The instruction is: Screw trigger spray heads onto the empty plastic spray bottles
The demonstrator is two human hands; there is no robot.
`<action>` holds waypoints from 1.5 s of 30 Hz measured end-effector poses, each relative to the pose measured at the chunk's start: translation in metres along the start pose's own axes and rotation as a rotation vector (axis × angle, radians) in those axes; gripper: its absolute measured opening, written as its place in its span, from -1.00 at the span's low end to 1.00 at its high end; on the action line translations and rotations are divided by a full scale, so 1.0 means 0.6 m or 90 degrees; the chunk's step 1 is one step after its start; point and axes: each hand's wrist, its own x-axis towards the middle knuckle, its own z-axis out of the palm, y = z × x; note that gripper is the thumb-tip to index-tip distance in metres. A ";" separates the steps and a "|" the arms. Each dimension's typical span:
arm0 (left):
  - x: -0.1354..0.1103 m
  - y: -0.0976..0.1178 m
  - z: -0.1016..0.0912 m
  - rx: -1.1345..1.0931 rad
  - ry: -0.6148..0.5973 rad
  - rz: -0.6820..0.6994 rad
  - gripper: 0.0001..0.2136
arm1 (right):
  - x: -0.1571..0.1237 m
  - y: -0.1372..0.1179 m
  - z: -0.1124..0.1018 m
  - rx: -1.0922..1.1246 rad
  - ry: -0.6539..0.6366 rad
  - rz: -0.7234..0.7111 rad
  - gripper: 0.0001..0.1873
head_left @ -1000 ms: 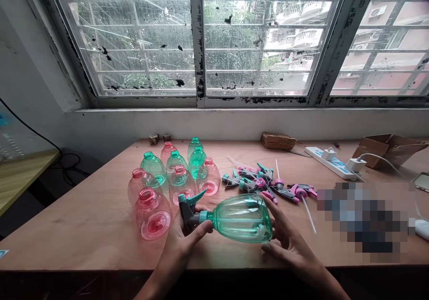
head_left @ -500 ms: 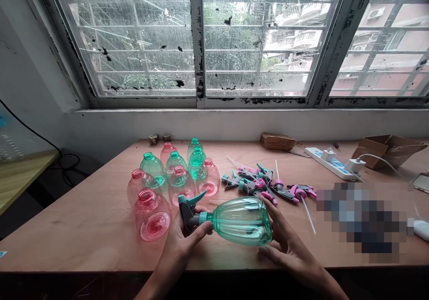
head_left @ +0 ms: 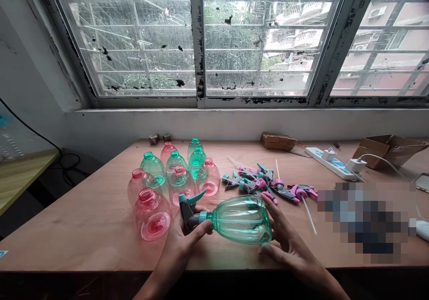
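A clear green spray bottle (head_left: 241,219) lies on its side in the air above the table's front, its base to the right. Its dark grey spray head with a teal trigger (head_left: 191,206) sits on the neck, pointing left. My left hand (head_left: 187,237) grips the head and collar, the thumb across the neck. My right hand (head_left: 284,235) holds the bottle's base end, fingers behind it and thumb below. Just left of my left hand stands an open pink bottle (head_left: 154,215).
Several open pink and green bottles (head_left: 179,179) stand at the left. Behind the held bottle lies a pile of loose spray heads (head_left: 264,181) with white tubes. A power strip (head_left: 332,164), a cardboard box (head_left: 389,150) and a brown package (head_left: 277,141) are farther back. A patch at right is blurred.
Almost nothing differs. The spray bottle's body has risen very slightly, with both hands keeping their hold.
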 end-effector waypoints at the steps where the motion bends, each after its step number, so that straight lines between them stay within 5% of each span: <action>1: 0.000 0.000 0.000 0.000 0.000 0.001 -0.68 | 0.001 -0.001 0.000 -0.001 0.005 0.004 0.05; 7: 0.000 -0.002 -0.002 -0.001 -0.030 0.011 -0.69 | 0.005 -0.004 0.001 0.015 -0.007 0.023 0.15; 14: 0.000 -0.006 -0.006 0.021 -0.027 0.011 -0.69 | 0.002 0.002 -0.001 -0.016 0.036 -0.040 -0.03; 20: -0.001 -0.006 -0.005 0.022 -0.021 0.016 -0.69 | 0.009 0.006 -0.001 -0.010 0.055 -0.025 0.08; 26: -0.001 -0.002 -0.004 0.029 -0.020 0.020 -0.69 | 0.004 0.001 -0.001 -0.038 0.037 -0.060 -0.01; 35: -0.002 -0.003 -0.002 0.022 -0.029 0.022 -0.68 | 0.007 0.003 -0.002 0.016 0.028 -0.004 0.13; 40: -0.002 -0.005 -0.005 0.039 -0.030 0.027 -0.70 | 0.004 0.003 0.000 0.021 0.005 -0.053 0.03; 45: 0.000 -0.007 -0.008 0.041 -0.042 0.019 -0.69 | 0.005 0.004 -0.001 0.011 0.023 0.005 0.04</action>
